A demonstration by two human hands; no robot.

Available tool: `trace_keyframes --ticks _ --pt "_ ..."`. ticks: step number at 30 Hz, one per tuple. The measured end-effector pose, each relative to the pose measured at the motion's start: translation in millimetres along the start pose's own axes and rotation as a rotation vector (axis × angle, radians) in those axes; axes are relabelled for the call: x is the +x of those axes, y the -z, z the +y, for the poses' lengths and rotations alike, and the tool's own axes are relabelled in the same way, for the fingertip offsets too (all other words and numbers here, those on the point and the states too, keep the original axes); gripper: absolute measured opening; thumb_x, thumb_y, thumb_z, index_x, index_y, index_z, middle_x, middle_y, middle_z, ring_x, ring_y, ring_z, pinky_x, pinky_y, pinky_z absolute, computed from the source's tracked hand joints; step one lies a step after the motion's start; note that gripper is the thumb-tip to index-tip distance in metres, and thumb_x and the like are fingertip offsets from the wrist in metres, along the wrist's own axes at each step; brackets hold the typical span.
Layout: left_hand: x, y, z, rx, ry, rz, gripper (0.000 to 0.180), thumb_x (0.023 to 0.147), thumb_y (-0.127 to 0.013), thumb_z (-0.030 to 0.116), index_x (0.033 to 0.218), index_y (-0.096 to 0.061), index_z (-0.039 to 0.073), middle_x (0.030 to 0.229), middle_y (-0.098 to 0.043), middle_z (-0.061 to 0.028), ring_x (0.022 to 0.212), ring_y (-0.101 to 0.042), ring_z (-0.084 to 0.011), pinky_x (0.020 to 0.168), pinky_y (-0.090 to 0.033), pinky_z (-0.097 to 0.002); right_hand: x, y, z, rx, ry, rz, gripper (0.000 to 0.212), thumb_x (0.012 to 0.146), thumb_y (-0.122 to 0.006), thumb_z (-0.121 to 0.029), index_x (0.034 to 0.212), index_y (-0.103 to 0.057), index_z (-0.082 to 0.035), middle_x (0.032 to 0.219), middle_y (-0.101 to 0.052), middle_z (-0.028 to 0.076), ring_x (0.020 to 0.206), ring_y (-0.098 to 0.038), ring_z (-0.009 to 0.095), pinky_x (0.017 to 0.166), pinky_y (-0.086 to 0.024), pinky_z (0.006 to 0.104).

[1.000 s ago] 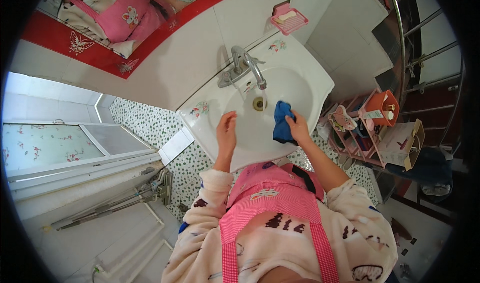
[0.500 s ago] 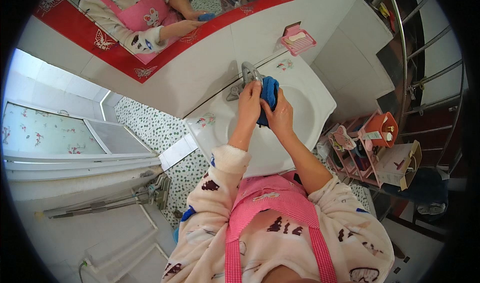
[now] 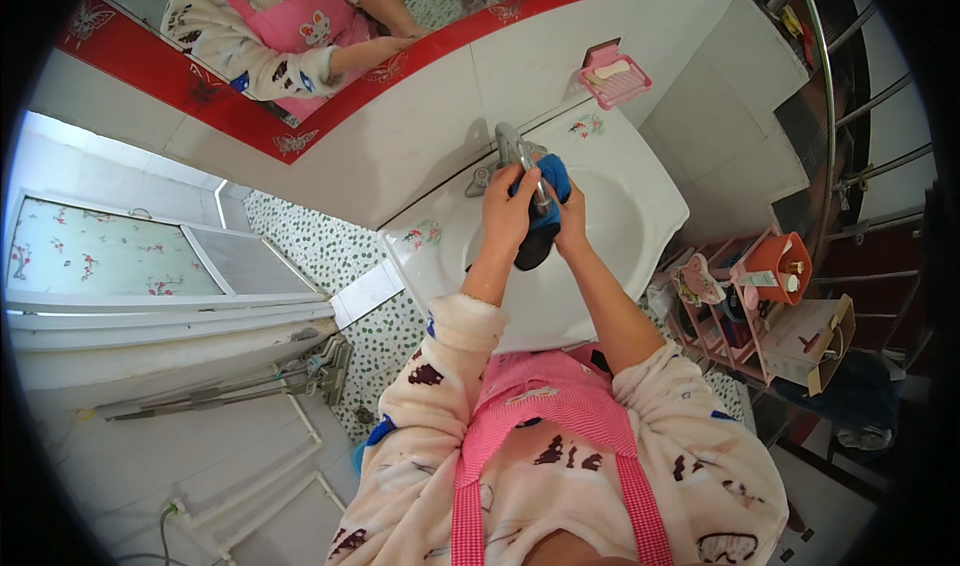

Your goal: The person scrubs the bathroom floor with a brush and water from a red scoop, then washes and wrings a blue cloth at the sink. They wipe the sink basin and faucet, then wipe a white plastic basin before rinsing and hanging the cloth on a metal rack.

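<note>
A blue cloth (image 3: 556, 174) with a dark lower part (image 3: 537, 248) is bunched between my hands, over the white washbasin (image 3: 626, 288). The curved metal faucet (image 3: 516, 146) reaches over it, its spout in front of the cloth. My right hand (image 3: 572, 222) grips the cloth from the right side. My left hand (image 3: 507, 209) is closed on its left side, fingers close against the spout; whether they touch the metal is hard to tell. Part of the cloth is hidden behind the spout and fingers.
A pink soap dish (image 3: 618, 88) with a pale bar hangs on the wall behind the basin. A red-framed mirror (image 3: 345, 101) is above. At right stand a pink shelf (image 3: 712, 331), an orange container (image 3: 778, 266), a cardboard box (image 3: 808, 344) and a metal railing (image 3: 826, 86).
Both hands have brought the cloth slightly nearer and under the faucet spout. Its dark part now hangs lower, and the spout shows in front of it. The whole view has shifted a little.
</note>
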State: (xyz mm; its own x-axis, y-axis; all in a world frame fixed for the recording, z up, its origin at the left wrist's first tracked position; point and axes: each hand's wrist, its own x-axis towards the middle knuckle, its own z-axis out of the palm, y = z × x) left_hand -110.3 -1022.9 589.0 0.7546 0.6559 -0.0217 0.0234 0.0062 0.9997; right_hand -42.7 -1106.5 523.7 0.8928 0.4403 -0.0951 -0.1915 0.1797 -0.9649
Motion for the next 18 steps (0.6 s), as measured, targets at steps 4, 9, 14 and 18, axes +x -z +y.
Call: trace_keyframes --ticks 4,9,14,18 --pt "0 6 -22 -0.029 0.098 0.0 0.037 0.093 -0.059 0.029 0.12 -0.061 0.003 0.117 -0.058 -0.0097 0.109 -0.052 -0.0182 0.094 -0.039 -0.03 -2 24 33 -0.73 0.199 -0.085 0.034 0.083 -0.062 -0.012 0.114 -0.056 0.0 0.09 -0.066 0.011 0.08 -0.062 0.019 0.074 -0.048 0.0322" --pt "-44 15 -80 -0.198 0.399 0.435 0.059 0.09 -0.056 0.048 0.131 -0.049 0.007 0.116 -0.059 -0.0107 0.118 -0.049 -0.0248 0.101 -0.037 -0.0371 -23 35 14 -0.459 -0.015 -0.128 0.041 0.083 -0.062 -0.018 0.119 -0.053 -0.001 0.102 -0.062 0.012 0.095 -0.06 0.025 0.081 -0.047 0.0328" --pt "-41 -6 -86 -1.117 0.867 -0.12 0.075 0.084 -0.045 0.069 0.123 -0.051 0.006 0.116 -0.059 -0.0132 0.112 -0.054 -0.0291 0.1 -0.041 -0.0433 -46 23 3 -0.601 0.2 -0.175 0.048 0.075 -0.073 -0.029 0.109 -0.058 0.002 0.111 -0.055 0.011 0.104 -0.051 0.027 0.087 -0.041 0.036" --pt "-12 -14 -117 -1.168 0.763 -0.346 0.068 0.083 -0.053 0.064 0.119 -0.053 0.007 0.114 -0.059 -0.0176 0.105 -0.057 -0.0373 0.093 -0.046 -0.0529 -70 12 -14 -0.665 0.246 -0.188 0.039 0.072 -0.077 -0.028 0.091 -0.064 0.003 0.095 -0.06 0.012 0.09 -0.057 0.027 0.078 -0.046 0.0341"
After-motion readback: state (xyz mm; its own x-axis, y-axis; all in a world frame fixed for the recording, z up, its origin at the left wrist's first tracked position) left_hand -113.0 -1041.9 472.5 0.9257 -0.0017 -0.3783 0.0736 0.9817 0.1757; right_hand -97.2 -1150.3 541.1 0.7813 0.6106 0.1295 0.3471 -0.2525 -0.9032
